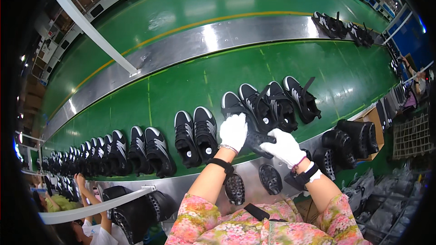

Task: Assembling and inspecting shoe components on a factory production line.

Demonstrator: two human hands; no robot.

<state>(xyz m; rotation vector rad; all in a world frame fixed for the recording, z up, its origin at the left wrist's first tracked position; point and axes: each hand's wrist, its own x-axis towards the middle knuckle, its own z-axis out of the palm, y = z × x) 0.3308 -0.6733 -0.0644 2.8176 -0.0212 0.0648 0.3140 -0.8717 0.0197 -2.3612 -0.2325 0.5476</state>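
My left hand (234,132), in a white glove, is closed over the opening of a black sneaker (230,102) with a grey toe; its fingertips are partly hidden. My right hand (285,147), also gloved, grips a black dimpled shoe-shaped insert (259,142) close beside that shoe's heel. Right of these stand more sneakers with loose straps (302,97), and to the left a pair of black and silver sneakers (205,131). Two more dimpled pieces, one oval insert (235,189) and another oval insert (270,179), lie on the metal ledge nearest me.
A long row of sneakers (117,152) runs left along the green conveyor belt (177,77). Stacks of black dimpled inserts (356,137) sit at right by a carton. A white metal bar (97,204) crosses the lower left, near another person's arm (88,195).
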